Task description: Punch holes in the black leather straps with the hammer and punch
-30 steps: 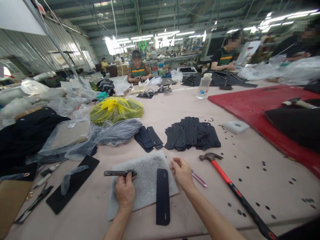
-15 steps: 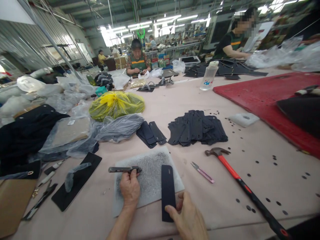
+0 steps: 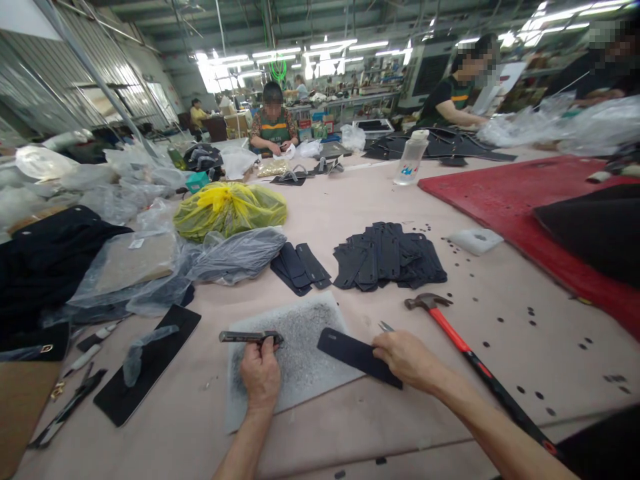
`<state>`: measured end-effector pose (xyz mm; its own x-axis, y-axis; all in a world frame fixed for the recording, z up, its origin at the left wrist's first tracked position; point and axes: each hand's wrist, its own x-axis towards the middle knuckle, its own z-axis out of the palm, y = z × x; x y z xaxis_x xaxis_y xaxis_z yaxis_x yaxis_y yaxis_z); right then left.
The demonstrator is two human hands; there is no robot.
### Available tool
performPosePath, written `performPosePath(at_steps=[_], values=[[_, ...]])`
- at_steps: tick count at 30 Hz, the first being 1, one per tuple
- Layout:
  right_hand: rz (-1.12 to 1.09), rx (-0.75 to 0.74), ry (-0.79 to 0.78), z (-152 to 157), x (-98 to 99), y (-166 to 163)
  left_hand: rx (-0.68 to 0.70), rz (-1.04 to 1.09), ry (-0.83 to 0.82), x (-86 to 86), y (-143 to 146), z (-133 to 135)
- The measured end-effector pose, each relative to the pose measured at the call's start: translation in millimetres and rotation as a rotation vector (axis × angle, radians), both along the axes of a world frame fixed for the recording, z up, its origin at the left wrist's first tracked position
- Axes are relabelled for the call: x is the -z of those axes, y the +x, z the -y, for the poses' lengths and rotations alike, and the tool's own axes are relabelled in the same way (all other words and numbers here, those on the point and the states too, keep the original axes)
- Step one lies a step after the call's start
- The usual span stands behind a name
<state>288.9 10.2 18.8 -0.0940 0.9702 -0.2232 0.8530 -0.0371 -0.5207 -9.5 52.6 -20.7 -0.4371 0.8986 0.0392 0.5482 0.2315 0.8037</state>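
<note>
Factory hall, long shared work surface.
Pale pink surface (image 3: 350, 193), wide, reaching to the far edge, with a red mat (image 3: 500, 193) over its right side. Corrugated metal wall (image 3: 55, 87) along the left, with windows (image 3: 157, 100). Dark girder roof (image 3: 300, 17) carrying rows of fluorescent strip lights (image 3: 333, 45). Bright opening (image 3: 215, 70) at the far end. Cluttered benches (image 3: 350, 107) beyond.

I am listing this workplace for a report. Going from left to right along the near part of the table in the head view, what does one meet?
Black flat panel → left hand, gripping a metal tool → dark strip → right hand, holding that strip → red-handled hammer.
</note>
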Motion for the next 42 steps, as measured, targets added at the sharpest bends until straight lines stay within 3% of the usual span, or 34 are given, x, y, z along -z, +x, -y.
performPosePath(at_steps=[7, 15, 23, 33, 42], values=[[0.038, -0.106, 0.024, -21.1, 2.9, -4.9, 0.003, -0.022, -0.003, 1.4, -0.5, 0.1], [0.018, -0.066, 0.061, -17.9, 9.6, -8.7, 0.003, -0.009, 0.004, 3.1, -0.1, -0.6], [0.020, 0.094, 0.114, 9.2, 5.4, 14.3, -0.018, -0.005, 0.003, 7.8, -0.6, -1.2], [0.007, 0.108, 0.072, 35.7, 35.6, 10.3, -0.019, -0.009, -0.031, 12.3, -2.1, -0.3], [-0.008, 0.133, 0.063, 39.3, 44.6, 14.0, -0.006, -0.100, -0.002, 16.7, -4.8, -4.1]])
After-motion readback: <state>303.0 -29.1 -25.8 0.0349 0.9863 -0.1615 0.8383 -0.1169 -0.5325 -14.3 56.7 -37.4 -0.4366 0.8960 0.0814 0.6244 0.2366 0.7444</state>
